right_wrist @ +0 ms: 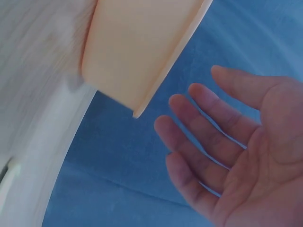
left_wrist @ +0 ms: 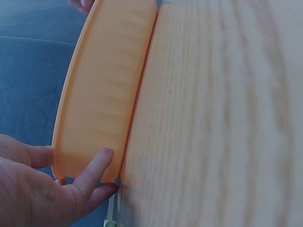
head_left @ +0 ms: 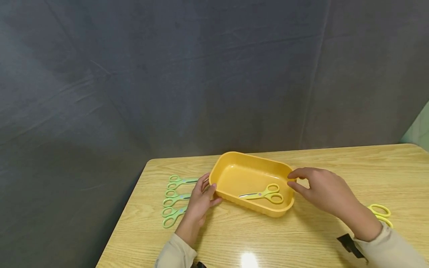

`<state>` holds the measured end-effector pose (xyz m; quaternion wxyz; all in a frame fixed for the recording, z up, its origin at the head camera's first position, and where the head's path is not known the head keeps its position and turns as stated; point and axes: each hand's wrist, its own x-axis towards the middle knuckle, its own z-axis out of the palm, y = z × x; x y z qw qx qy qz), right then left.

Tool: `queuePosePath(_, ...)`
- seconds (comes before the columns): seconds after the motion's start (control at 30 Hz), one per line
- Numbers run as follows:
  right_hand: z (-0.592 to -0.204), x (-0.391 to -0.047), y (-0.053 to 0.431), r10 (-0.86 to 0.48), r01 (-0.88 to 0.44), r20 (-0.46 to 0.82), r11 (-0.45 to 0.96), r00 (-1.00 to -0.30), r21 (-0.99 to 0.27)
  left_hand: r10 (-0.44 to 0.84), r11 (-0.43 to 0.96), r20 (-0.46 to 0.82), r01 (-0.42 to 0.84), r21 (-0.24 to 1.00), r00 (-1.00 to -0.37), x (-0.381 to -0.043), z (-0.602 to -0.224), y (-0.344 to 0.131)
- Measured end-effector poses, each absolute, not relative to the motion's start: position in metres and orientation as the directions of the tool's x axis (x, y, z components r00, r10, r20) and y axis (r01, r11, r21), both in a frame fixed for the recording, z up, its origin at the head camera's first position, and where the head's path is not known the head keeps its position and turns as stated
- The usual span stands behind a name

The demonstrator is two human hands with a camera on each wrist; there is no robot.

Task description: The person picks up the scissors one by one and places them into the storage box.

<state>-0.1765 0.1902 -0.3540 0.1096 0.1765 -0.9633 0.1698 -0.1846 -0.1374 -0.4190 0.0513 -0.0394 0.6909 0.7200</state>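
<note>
A yellow plastic tray (head_left: 241,175) sits at an angle on the table, with one pair of yellow-handled scissors (head_left: 268,194) lying inside it. My left hand (head_left: 200,203) holds the tray's left end, thumb at the rim and fingers against the outer wall, as the left wrist view also shows. Beside the right end is my right hand (head_left: 323,188), thumb and fingers spread with nothing between them. In the right wrist view this hand (right_wrist: 227,137) stands apart from the tray's corner (right_wrist: 128,90), its fingers loosely bent.
Three green-handled scissors (head_left: 171,201) lie in a column left of the tray, blades partly behind my left hand. Another yellow-handled pair (head_left: 380,212) lies at the right, partly behind my right forearm. A dark cloth (head_left: 214,82) hangs behind the wooden table (head_left: 140,219).
</note>
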Motion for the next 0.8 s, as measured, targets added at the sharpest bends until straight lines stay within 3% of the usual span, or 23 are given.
queuePosePath(0.8, -0.38, -0.161, 0.255, -0.2, -0.246, 0.172, 0.92, -0.964, -0.304, 0.018, -0.031, -0.127, -0.128, 0.991, -0.992, -0.184, -0.42, -0.138)
